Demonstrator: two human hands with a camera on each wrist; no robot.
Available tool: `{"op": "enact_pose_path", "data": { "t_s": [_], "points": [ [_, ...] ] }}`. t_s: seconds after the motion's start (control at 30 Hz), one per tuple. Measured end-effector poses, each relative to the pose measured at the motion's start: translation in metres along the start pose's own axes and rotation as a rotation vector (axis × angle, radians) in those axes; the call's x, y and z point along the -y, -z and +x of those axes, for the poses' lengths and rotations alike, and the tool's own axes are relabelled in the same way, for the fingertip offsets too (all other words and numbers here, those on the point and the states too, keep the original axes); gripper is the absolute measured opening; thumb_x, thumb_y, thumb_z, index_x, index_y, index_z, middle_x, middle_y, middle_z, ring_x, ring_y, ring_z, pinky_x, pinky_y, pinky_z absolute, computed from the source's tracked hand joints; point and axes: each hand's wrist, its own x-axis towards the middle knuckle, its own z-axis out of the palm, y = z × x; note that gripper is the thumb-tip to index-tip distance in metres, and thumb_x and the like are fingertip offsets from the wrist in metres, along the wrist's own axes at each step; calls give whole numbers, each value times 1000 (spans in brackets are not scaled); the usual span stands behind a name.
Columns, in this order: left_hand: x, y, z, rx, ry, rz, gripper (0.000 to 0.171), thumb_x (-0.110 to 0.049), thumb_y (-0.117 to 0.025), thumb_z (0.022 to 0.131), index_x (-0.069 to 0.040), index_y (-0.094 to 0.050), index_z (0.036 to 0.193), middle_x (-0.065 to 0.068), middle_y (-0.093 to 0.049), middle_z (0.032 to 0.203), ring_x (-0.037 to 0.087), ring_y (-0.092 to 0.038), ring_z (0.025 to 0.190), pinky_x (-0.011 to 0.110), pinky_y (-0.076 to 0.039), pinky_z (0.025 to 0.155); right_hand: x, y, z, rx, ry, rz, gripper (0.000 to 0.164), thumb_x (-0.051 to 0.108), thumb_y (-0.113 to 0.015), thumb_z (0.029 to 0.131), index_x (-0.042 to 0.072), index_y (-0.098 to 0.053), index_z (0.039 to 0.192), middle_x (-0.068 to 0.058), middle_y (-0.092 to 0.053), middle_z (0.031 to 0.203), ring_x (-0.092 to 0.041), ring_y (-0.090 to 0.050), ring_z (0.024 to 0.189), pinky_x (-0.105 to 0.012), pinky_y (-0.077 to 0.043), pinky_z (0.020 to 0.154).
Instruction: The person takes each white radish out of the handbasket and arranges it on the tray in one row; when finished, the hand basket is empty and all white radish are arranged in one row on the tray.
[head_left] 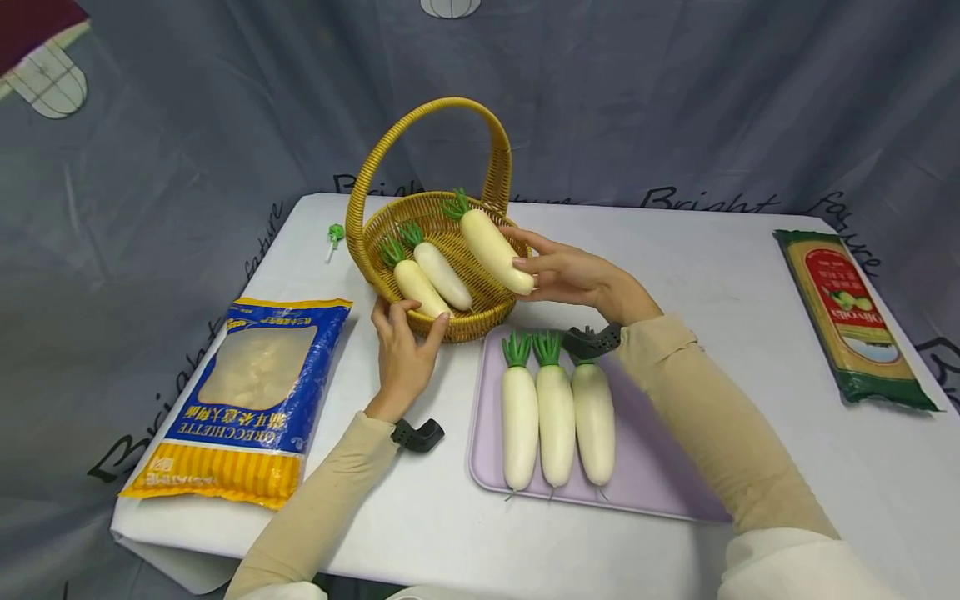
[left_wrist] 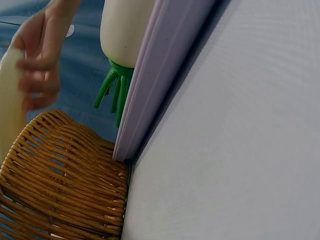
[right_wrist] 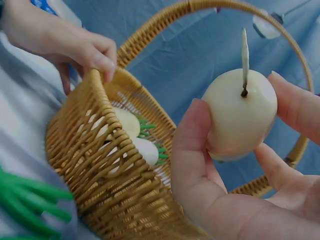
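- Over the right side of a round, yellow-brown wicker basket (head_left: 480, 323) with a tall hoop handle: one smooth, cream-white, long radish (head_left: 493, 250) with green leaf stubs, probably plastic, off the table.
- Right grip (head_left: 573, 271): thumb and fingers pinch that radish near its root end. Left grip (head_left: 403, 354): grasps the basket's near-left rim.
- Risk, slip: smooth skin, hold at one end only, leafy end unsupported. Could pitch down onto the two cream-white radishes (head_left: 420, 287) lying inside.
- Risk, snag: green leaves could catch on the handle or weave if swung wide.
- Risk, tip: basket looks light; a knock on the rim or a tug from the left grip could tilt it.
- Risk, brush: black wrist unit (head_left: 592, 342) sits over the leaves of the rightmost of three cream-white radishes (head_left: 557, 425) on the flat lilac tray (head_left: 652, 462); a low forearm could shift them.
- Surface: white-covered table (head_left: 750, 275). Blue-and-yellow plastic pasta bag (head_left: 232, 404) and small green lollipop (head_left: 336, 233) at left; green, red and gold flat packet (head_left: 855, 317) far right.
- Room: grey-blue cloth curtain (head_left: 637, 100), printed black lettering, hangs behind.
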Motion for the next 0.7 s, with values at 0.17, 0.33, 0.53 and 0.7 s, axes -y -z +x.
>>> {"op": "enact_pose_path", "data": {
  "t_s": [0.17, 0.33, 0.53, 0.7],
  "points": [
    [0, 0, 0, 4, 4, 4, 50, -53, -53, 84, -14, -40, 113, 23, -10, 143, 41, -34, 124, 50, -39, 89, -5, 5, -48, 9, -9, -22, 66, 10, -49, 93, 34, -14, 144, -6, -46, 111, -16, -57, 89, -35, -45, 84],
    [-1, -2, 1, 5, -1, 2, 50, -52, -53, 85, -13, -40, 113, 23, -9, 143, 41, -32, 125, 51, -38, 91, -33, 13, -96, 45, 46, -29, 63, 5, -38, 96, 32, -8, 144, -4, -58, 97, -14, -59, 89, -35, -46, 84],
    [-1, -2, 0, 5, 5, 4, 50, -52, -53, 85, -13, -39, 113, 24, -9, 143, 40, -32, 126, 50, -39, 91, -76, 18, -156, -40, 101, -136, 70, -3, -38, 93, 29, -4, 145, -3, -60, 110, -12, -60, 94, -34, -48, 82],
    [-1, -2, 0, -5, 0, -7, 50, -50, -54, 85, -12, -40, 113, 23, -9, 143, 40, -31, 127, 50, -39, 91, -104, 7, -191, -230, 68, -310, 80, -1, -49, 90, 31, 0, 145, -4, -61, 107, -13, -63, 89, -33, -51, 76]
  ]
}}
